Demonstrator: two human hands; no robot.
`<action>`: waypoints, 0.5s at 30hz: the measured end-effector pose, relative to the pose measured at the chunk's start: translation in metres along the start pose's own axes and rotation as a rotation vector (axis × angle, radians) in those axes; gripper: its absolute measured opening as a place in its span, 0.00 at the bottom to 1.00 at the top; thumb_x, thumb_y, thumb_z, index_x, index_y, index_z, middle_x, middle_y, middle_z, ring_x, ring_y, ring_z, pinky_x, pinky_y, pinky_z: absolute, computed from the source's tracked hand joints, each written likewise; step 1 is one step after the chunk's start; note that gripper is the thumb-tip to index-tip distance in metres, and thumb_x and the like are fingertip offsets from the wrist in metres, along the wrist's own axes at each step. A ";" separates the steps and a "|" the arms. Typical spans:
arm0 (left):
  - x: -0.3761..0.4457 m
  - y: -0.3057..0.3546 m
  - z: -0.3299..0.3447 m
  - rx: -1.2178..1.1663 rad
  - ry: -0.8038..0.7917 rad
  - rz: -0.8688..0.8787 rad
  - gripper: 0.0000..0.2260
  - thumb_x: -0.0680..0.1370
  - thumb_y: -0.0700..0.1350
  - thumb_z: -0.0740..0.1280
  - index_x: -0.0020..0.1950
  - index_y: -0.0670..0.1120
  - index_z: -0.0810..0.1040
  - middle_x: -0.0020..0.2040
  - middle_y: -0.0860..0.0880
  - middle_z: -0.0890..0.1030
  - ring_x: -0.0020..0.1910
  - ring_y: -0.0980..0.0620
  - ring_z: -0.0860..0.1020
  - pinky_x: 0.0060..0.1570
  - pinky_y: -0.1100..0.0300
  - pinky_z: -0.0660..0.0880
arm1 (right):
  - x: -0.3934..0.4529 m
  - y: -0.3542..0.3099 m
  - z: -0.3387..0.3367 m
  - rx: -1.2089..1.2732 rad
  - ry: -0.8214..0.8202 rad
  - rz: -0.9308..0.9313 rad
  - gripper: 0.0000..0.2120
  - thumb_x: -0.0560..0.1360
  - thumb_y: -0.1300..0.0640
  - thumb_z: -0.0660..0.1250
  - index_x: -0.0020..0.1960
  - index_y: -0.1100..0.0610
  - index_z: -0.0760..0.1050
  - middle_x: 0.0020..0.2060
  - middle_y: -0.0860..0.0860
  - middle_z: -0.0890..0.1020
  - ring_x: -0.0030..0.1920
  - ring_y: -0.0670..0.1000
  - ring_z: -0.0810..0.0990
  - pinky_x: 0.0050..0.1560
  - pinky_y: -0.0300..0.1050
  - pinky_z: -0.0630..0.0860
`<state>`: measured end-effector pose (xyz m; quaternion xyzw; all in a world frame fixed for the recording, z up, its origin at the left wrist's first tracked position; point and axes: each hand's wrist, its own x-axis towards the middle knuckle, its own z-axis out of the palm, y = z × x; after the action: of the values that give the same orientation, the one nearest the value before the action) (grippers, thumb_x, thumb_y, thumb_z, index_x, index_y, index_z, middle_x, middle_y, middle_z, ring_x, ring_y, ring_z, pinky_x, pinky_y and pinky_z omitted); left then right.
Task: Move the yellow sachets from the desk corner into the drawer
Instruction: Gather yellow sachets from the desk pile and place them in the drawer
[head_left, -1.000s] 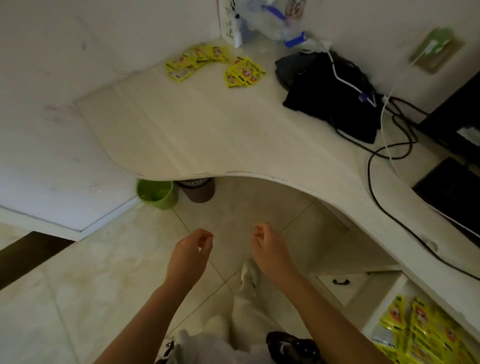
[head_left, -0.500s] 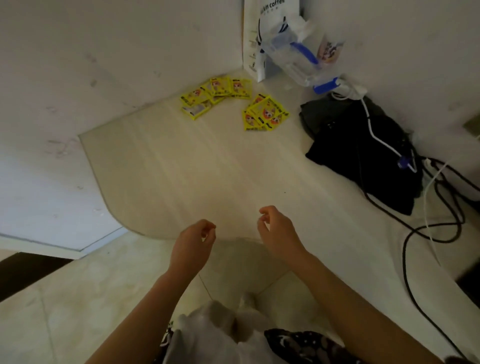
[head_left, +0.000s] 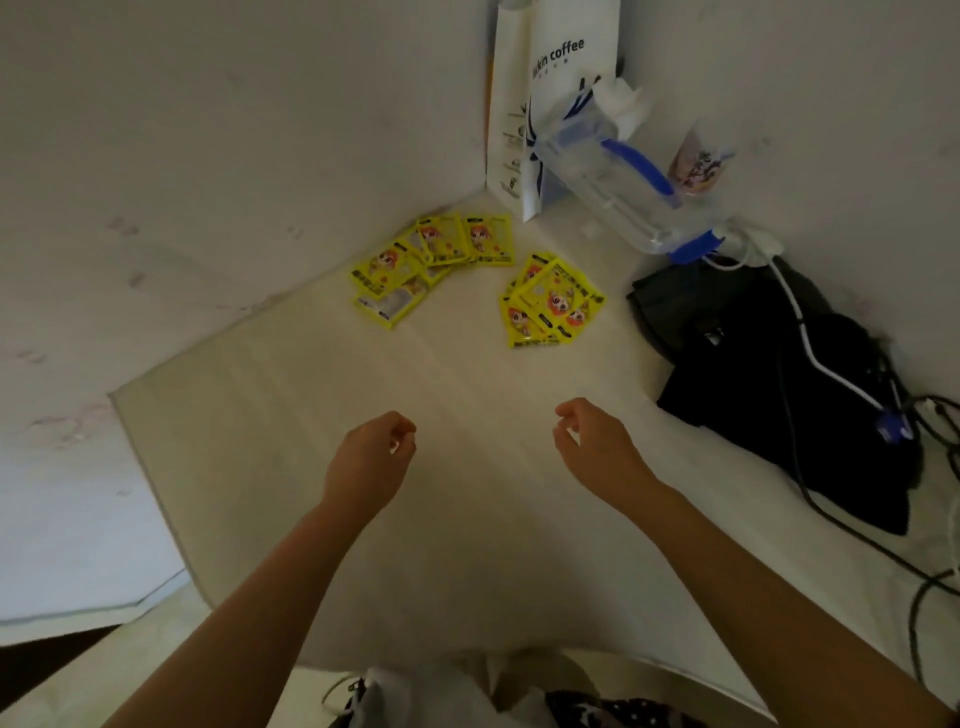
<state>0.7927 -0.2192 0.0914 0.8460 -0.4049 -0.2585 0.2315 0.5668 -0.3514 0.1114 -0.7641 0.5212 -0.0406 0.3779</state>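
Desk (head_left: 270, 467), pale wood, corner against two white walls. Yellow sachets (head_left: 551, 305): two loose fans lying flat in the corner, the second fan (head_left: 434, 262) to its left, near the wall. Left hand (head_left: 366, 465) and right hand (head_left: 597, 447): both above the desk, short of the sachets, fingers loosely curled, grasping nothing. Black bag (head_left: 769, 374) with cables: right side.

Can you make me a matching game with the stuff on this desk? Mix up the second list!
Things:
1. yellow sachets
2. black bag
3. paper bag
4. left hand

Places or states:
A. standing in the very corner
B. two small piles near the corner
C. over the desk, holding nothing
D. lying by the right wall, cables across it

Pairs: 1-B, 2-D, 3-A, 4-C
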 end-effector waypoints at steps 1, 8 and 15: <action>0.014 0.000 -0.005 0.008 -0.015 0.004 0.07 0.78 0.44 0.64 0.53 0.47 0.80 0.47 0.49 0.82 0.48 0.50 0.79 0.50 0.55 0.76 | 0.010 -0.002 -0.002 -0.004 0.007 0.011 0.14 0.79 0.56 0.61 0.64 0.58 0.71 0.57 0.54 0.78 0.58 0.52 0.76 0.52 0.39 0.68; 0.103 0.000 -0.030 0.080 -0.035 0.023 0.07 0.77 0.44 0.65 0.53 0.47 0.80 0.47 0.48 0.82 0.49 0.47 0.79 0.51 0.52 0.76 | 0.078 -0.006 -0.014 -0.073 0.021 -0.017 0.14 0.78 0.58 0.63 0.62 0.60 0.72 0.56 0.57 0.78 0.57 0.54 0.77 0.54 0.40 0.68; 0.179 0.002 -0.035 0.214 -0.046 0.050 0.12 0.78 0.43 0.65 0.59 0.42 0.78 0.58 0.40 0.78 0.59 0.38 0.74 0.59 0.49 0.71 | 0.148 -0.012 -0.032 -0.169 -0.031 -0.077 0.18 0.77 0.60 0.64 0.66 0.63 0.70 0.61 0.60 0.76 0.62 0.59 0.74 0.62 0.48 0.69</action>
<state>0.9102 -0.3581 0.0744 0.8492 -0.4564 -0.2275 0.1369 0.6284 -0.4888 0.0927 -0.8132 0.4871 0.0008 0.3185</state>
